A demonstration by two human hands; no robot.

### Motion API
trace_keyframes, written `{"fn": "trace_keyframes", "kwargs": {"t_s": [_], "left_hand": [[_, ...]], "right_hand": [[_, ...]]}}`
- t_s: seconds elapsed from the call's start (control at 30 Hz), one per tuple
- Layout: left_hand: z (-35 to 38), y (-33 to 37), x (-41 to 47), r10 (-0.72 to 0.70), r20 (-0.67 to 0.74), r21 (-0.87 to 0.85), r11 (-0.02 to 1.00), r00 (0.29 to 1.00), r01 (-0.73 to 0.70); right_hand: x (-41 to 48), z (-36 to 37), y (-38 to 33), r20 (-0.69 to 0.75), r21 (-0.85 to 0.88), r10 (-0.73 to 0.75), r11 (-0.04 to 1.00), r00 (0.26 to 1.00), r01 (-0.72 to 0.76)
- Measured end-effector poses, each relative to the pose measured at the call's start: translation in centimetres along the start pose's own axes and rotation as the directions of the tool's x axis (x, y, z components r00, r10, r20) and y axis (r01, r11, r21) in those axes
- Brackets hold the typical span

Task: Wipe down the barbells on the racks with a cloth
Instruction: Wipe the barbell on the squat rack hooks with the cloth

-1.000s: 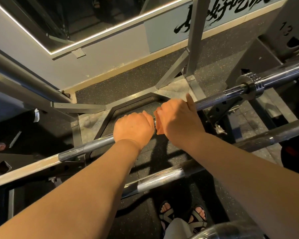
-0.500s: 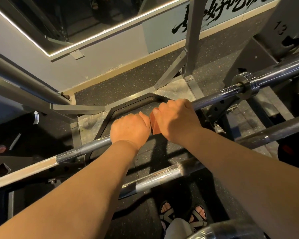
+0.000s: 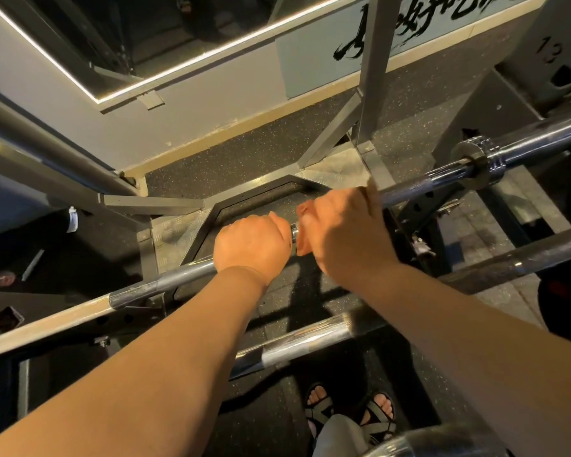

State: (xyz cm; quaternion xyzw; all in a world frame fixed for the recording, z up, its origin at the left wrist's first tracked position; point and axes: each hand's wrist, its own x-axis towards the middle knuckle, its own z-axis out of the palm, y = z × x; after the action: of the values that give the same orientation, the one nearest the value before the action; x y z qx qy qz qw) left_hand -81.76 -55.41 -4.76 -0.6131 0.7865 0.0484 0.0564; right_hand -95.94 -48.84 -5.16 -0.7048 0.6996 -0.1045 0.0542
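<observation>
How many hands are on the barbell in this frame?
2. The left hand grips the barbell bare at mid-shaft. The right hand, just to its right, holds an orange cloth on the shaft. Neither is hidden.

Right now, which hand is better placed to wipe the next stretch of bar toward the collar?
Right, probably. The right hand holds the cloth round the barbell, with bare shaft leading to the collar. The left hand just grips the barbell, clothless.

Dim warm light, glare on chrome bars, wide-angle edge bending, slight softness
</observation>
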Motion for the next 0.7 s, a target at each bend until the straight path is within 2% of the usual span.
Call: {"fn": "trace_keyframes", "kwargs": {"t_s": [0.07,0.17,0.23,0.33,0.4,0.47,0.6,0.7], "left_hand": [[0.0,0.0,0.1,0.0,0.001,-0.011,1.0,1.0,0.0],[0.0,0.0,0.0,0.008,-0.009,-0.008,1.0,1.0,-0.008],[0.1,0.0,0.0,0.012,-0.021,-0.001,1.0,1.0,-0.012],[0.0,0.0,0.0,0.01,-0.025,0.0,1.0,1.0,-0.01],[0.0,0.0,0.0,0.008,-0.025,0.004,1.0,1.0,-0.008],[0.1,0.1,-0.1,0.002,-0.019,0.008,1.0,1.0,-0.002],[0.1,0.0,0.0,0.004,-0.002,0.022,1.0,1.0,-0.004],[0.1,0.0,0.0,0.014,-0.01,0.027,1.0,1.0,-0.014]], "right_hand": [[0.0,0.4,0.7,-0.021,0.074,-0.11,0.991,0.994,0.112],[0.2,0.4,4.5,0.043,0.169,-0.314,0.938,0.948,0.303],[-0.2,0.5,6.4,0.045,0.244,-0.389,0.897,0.92,0.368],[-0.7,0.4,5.3,0.014,0.189,-0.32,0.931,0.947,0.312],[0.2,0.3,3.6,0.054,0.01,-0.263,0.965,0.963,0.263],[1.8,-0.4,2.2,0.088,-0.172,-0.263,0.946,0.961,0.275],[2.7,-0.4,0.6,0.148,-0.162,-0.14,0.973,0.979,0.163],[0.4,-0.2,0.2,0.06,-0.035,-0.099,0.994,0.993,0.102]]}}
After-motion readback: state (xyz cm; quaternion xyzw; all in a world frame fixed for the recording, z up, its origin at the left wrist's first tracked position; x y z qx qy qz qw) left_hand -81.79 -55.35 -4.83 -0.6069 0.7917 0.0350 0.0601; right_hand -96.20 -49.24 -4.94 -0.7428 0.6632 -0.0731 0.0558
